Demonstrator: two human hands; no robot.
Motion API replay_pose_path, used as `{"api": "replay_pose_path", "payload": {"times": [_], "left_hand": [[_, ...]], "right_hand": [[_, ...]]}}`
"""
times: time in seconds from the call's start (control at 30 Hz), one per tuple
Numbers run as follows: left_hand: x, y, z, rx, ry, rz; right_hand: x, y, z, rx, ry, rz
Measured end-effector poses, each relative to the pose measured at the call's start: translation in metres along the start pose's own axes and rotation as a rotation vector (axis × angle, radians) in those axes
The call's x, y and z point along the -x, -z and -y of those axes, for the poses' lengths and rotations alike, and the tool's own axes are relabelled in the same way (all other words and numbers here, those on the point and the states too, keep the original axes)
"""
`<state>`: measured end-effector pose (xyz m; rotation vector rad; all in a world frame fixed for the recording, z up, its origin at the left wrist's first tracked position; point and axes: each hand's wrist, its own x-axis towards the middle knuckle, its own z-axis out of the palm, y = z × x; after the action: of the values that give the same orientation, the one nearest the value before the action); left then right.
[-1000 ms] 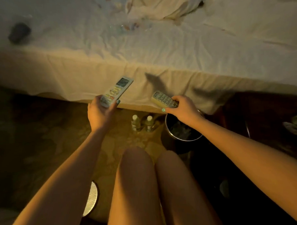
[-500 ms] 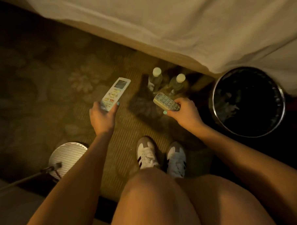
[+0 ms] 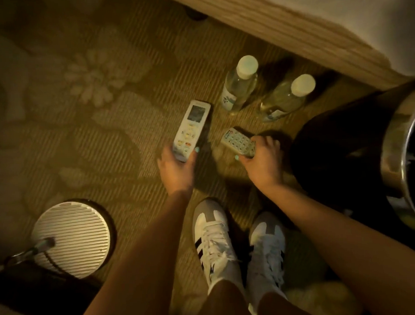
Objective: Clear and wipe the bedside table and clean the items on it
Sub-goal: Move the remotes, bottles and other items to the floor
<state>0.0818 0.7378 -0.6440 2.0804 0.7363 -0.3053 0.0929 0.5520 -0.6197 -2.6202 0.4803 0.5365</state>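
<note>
Olive-brown carpet (image 3: pixel 93 114), ribbed and woven with pale flowers, covers the floor of a dim room under yellow light. Two hands reach down over it, apart from each other. The left hand (image 3: pixel 176 169) grips the near end of a long white remote (image 3: pixel 192 127), fingers curled round its edge, with the small screen at the far end. The right hand (image 3: pixel 261 164) pinches a shorter grey remote (image 3: pixel 239 143) by one end, buttons facing up. Both remotes are low over the carpet; whether either touches it I cannot tell.

Just beyond the remotes two clear bottles with pale caps stand upright on the carpet. The first bottle (image 3: pixel 240 84) is near the tip of the white remote and the second bottle (image 3: pixel 284 99) is just beside it to the right. Behind them runs the striped base of a bed (image 3: pixel 303 24), with a white sheet (image 3: pixel 366 5) over it in the top corner. A round metal bin (image 3: pixel 391 154) with a dark inside stands close to the right wrist. At lower left a round white ribbed disc (image 3: pixel 72 237) lies flat, with a metal pole (image 3: pixel 36 247) rising from it. The left shoe (image 3: pixel 212 235) and right shoe (image 3: pixel 267 245), white with dark stripes, stand between the forearms.

Counted: two remotes, two bottles, two shoes, one bin, one disc.
</note>
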Motion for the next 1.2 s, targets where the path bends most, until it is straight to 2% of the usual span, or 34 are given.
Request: {"api": "replay_pose_path", "payload": {"times": [0.1,0.23,0.47,0.63,0.8,1.0,1.2], "left_hand": [[0.004,0.002,0.003,-0.117,-0.029,0.072],[0.006,0.017,-0.026,-0.077,-0.059,0.083],[0.036,0.060,-0.143,-0.093,-0.315,0.063],[0.095,0.110,-0.249,-0.101,-0.616,0.081],[0.180,0.153,-0.328,-0.174,-0.901,0.113],[0.310,0.168,-0.393,-0.253,-1.148,0.182],[0.447,0.145,-0.431,-0.179,-1.358,0.307]], "right_hand": [[-0.005,0.005,0.004,0.069,-0.014,0.054],[0.002,0.037,0.013,0.036,0.014,0.087],[0.055,0.147,0.046,-0.200,0.161,0.045],[0.107,0.268,0.063,-0.249,0.253,-0.126],[0.181,0.378,0.050,-0.261,0.270,-0.322],[0.292,0.467,-0.014,-0.283,0.182,-0.534],[0.412,0.520,-0.109,-0.267,0.032,-0.682]]}}
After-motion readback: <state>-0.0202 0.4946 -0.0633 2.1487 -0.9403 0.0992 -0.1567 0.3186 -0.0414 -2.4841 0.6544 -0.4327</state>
